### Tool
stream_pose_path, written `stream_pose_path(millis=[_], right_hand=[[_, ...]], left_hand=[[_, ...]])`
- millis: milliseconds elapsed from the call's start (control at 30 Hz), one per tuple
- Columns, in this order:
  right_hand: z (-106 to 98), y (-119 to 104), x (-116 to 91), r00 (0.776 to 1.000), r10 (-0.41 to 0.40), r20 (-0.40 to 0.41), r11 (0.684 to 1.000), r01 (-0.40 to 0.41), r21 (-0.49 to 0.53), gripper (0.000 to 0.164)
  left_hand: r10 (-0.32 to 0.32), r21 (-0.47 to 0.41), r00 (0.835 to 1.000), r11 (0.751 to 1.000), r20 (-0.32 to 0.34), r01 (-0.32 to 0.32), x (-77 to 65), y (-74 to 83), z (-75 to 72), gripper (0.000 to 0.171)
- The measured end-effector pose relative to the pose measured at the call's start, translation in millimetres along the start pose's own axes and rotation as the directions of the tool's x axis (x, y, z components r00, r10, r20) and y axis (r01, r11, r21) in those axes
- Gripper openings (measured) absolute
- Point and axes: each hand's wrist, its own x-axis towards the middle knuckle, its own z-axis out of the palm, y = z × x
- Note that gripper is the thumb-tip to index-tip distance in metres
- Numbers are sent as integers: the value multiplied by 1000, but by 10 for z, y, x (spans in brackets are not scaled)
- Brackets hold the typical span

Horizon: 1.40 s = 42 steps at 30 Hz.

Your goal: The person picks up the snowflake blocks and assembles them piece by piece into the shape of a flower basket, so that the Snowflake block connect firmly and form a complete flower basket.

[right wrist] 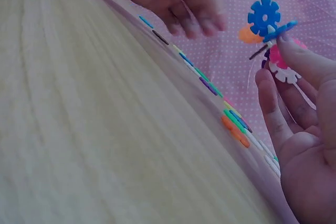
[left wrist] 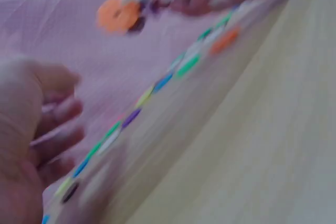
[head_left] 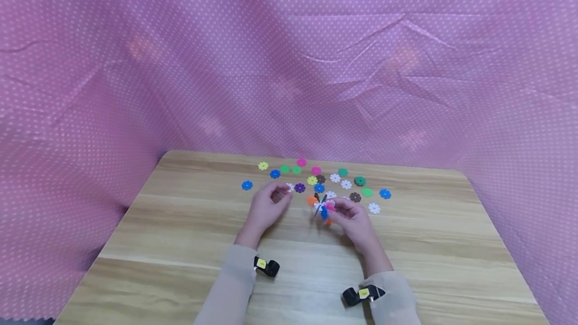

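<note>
My right hand (head_left: 356, 222) pinches a cluster of joined, notched plastic flower discs (head_left: 321, 206) between thumb and fingers, above the table. Blue, orange, pink, white and dark discs show in it, pointing different ways; in the right wrist view a blue disc (right wrist: 264, 17) stands on top. To the left, my left hand (head_left: 266, 207) hovers with loosely bent fingers and nothing in its grasp, as the left wrist view also shows. Close to its fingertips in the head view lie a white disc (head_left: 291, 187) and a purple disc (head_left: 300, 188).
Several loose discs lie flat across the far half of the wooden table (head_left: 180, 224), among them a blue one (head_left: 247, 185) at the left and another blue disc (head_left: 385, 193) at the right. Pink dotted cloth (head_left: 289, 89) hangs around the back and sides.
</note>
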Motion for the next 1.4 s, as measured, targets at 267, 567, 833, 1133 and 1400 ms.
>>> stream_pose_path(millis=[267, 567, 833, 1133, 1400], right_hand=[[-9, 16, 13, 1000, 2, -15, 1000, -2, 17, 37], [-22, 1, 15, 999, 35, -31, 999, -35, 14, 40], [-11, -2, 10, 999, 31, -9, 999, -31, 16, 37], [-16, -3, 1, 998, 43, -38, 999, -42, 33, 36], [-8, 6, 28, 997, 35, -73, 998, -32, 47, 36]], left_hand=[[-2, 358, 991, 932, -136, 51, 41, -218, -352, 44], [-49, 400, 992, 912, -119, 93, 52, -276, -297, 39], [-80, 393, 992, 913, -93, 110, 35, -255, -291, 25], [-71, -34, 997, 997, -4, 71, 43, -140, -176, 11], [-37, -458, 998, 887, 49, 55, 26, 59, 104, 21]])
